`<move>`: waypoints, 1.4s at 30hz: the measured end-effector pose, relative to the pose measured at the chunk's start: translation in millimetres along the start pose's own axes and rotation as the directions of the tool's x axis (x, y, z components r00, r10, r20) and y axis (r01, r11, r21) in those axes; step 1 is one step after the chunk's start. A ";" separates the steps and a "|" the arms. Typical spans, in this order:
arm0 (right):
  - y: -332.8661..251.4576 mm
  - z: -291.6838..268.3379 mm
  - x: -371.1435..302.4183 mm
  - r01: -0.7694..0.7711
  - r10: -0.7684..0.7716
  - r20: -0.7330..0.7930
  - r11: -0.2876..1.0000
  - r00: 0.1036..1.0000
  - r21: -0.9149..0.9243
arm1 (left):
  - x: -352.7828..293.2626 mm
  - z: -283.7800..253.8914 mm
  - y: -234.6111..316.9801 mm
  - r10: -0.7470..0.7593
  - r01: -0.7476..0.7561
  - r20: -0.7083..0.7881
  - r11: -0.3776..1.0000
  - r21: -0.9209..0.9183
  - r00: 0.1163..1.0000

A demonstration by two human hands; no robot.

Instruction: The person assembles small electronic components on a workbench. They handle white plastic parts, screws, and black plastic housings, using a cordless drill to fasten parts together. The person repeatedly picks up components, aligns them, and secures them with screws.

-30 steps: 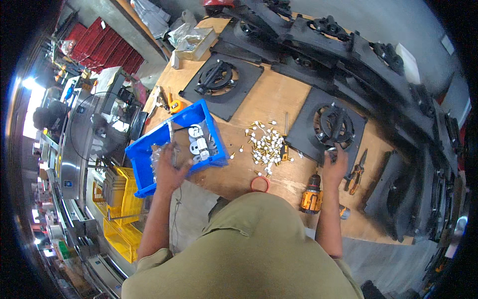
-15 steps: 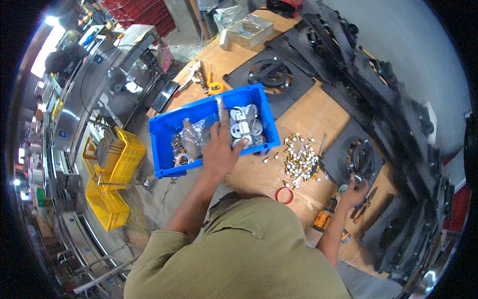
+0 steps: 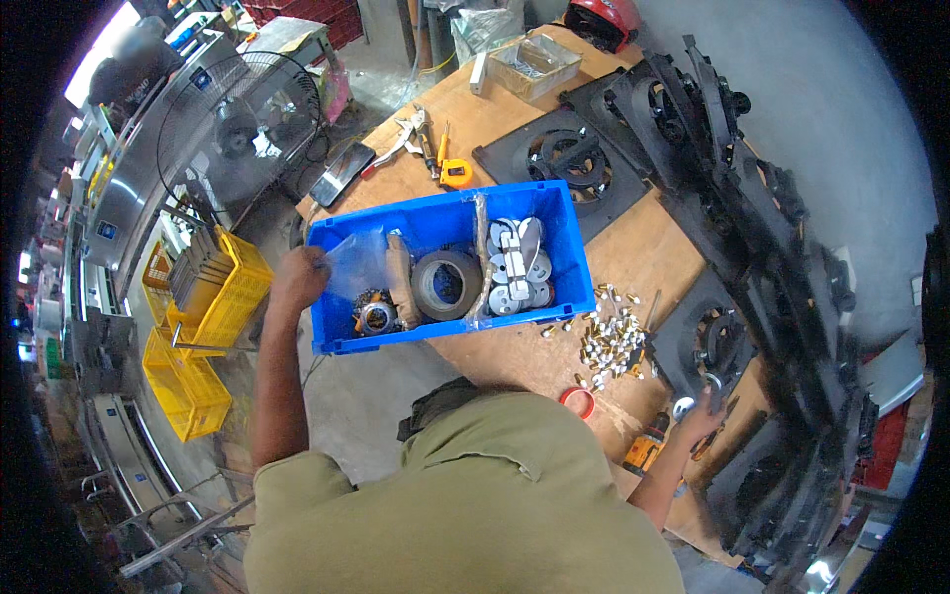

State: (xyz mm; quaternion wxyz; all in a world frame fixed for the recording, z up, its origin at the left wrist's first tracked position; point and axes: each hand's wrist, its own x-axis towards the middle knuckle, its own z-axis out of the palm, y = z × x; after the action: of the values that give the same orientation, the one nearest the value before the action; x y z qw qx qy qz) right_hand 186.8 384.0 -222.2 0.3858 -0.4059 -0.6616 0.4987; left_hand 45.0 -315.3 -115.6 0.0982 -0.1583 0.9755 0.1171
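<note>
Gripping the bag (image 3: 354,265), the left hand (image 3: 300,277) is drawing it left, baring the tape (image 3: 427,295); the right hand's (image 3: 702,422) grip is unclear.

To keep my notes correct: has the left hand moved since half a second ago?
Yes, leftward. Against the phone, the left hand has gone from lower right to lower left, at the left end of the bin.

the shirt (image 3: 465,525) is olive green, with a crease across it and short sleeves (image 3: 300,471); forearms (image 3: 281,391) and hands (image 3: 298,279) are bare.
</note>
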 end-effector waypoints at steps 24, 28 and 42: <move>30.6 -0.8 -91.8 0.330 -0.032 0.642 0.877 0.766 -0.350 | 1.0 -33.9 113.8 0.594 -0.611 -0.242 0.792 0.007 0.767; 33.3 7.3 -89.8 0.340 0.037 0.634 0.819 0.772 -0.462 | -20.8 -78.2 70.7 0.221 -0.243 -0.148 0.958 -0.151 0.964; 26.2 16.5 -60.1 0.397 0.156 0.701 0.730 0.696 -0.556 | -17.5 0.2 36.0 0.142 -0.179 -0.170 0.957 -0.228 0.975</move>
State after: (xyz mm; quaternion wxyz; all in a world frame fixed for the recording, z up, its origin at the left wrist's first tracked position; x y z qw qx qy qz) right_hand 198.1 327.4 -257.5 -0.0378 -0.2446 -0.9171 0.3125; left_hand 49.4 -277.0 -104.7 -0.0063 -0.0978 0.9682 0.2303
